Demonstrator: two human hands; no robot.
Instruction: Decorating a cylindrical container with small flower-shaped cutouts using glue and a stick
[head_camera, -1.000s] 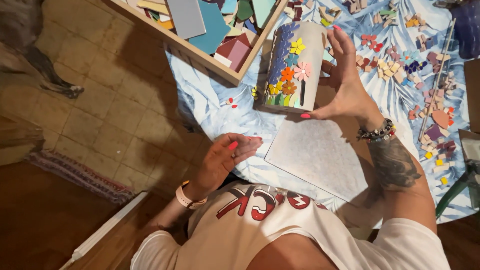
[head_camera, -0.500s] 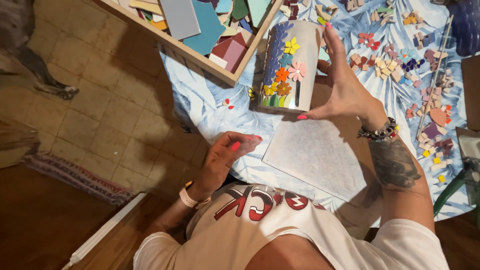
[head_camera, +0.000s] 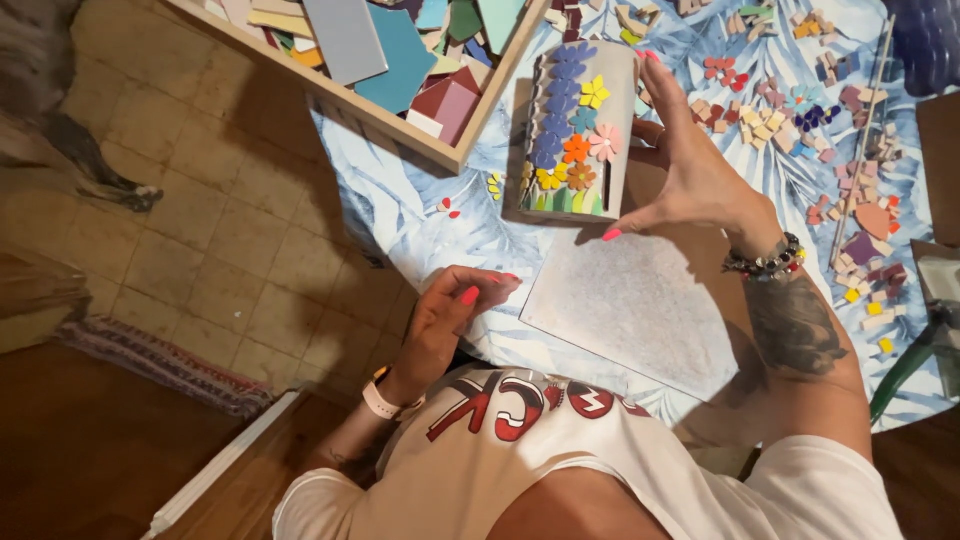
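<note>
Left hand (head_camera: 455, 315) rests at the table's near edge, fingers loosely curled, holding nothing. Beyond it lies a grey mat (head_camera: 640, 305). Right hand (head_camera: 690, 170), fingers spread, steadies the upright mosaic vase (head_camera: 572, 135) from its side — flowers cover one face; bare grey remains. Loose tile pieces (head_camera: 850, 215) and a wooden tile tray (head_camera: 400, 60) lie farther off — unused.

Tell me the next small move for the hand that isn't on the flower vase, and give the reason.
Probably bring the left hand up to the mosaic vase. Only the right hand steadies it, by fingers on its far side, while the left rests at the edge of the blue cloth, apart from the vase and holding nothing I can see.
</note>
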